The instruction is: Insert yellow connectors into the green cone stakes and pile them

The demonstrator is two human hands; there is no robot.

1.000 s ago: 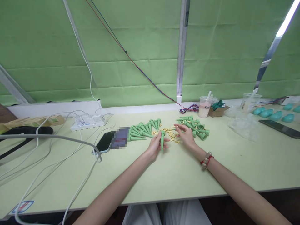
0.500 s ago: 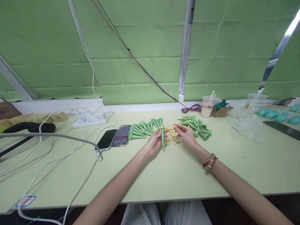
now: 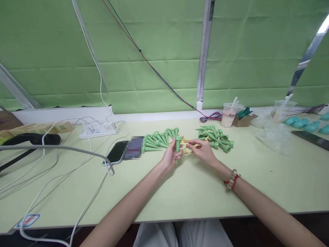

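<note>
1. Two bare hands meet over the middle of the pale green counter [image 3: 195, 192], both forearms reaching in from the near edge.
2. Left hand [image 3: 170, 158]: grip closed around one green cone [image 3: 177, 146], held upright with the wide end up and the tip pointing down, just above the counter.
3. Right hand [image 3: 204, 151]: fingers pinched narrow at the cone's top end, right beside the left hand's fingertips. Looks like a small yellow piece [image 3: 190, 144] in the pinch (too small to say for sure).
4. Beaded bracelet with red cord [image 3: 232, 179] on the right wrist.
5. Loose yellow pieces [image 3: 185, 141] lie scattered on the counter directly behind the hands.
6. Left cone pile [image 3: 158, 140]: fanned out in a row, just left of the held cone.
7. Right cone pile [image 3: 215, 136]: jumbled heap, just beyond the right hand.
8. Phone [image 3: 116, 153] lies flat left of the fanned pile, next to a blurred patch.
9. White power strip [image 3: 99, 129] with cables sits further left near the back wall.
10. Plastic cup with straw [image 3: 227, 116] and small cardboard box [image 3: 244, 118] stand at the back right.
</note>
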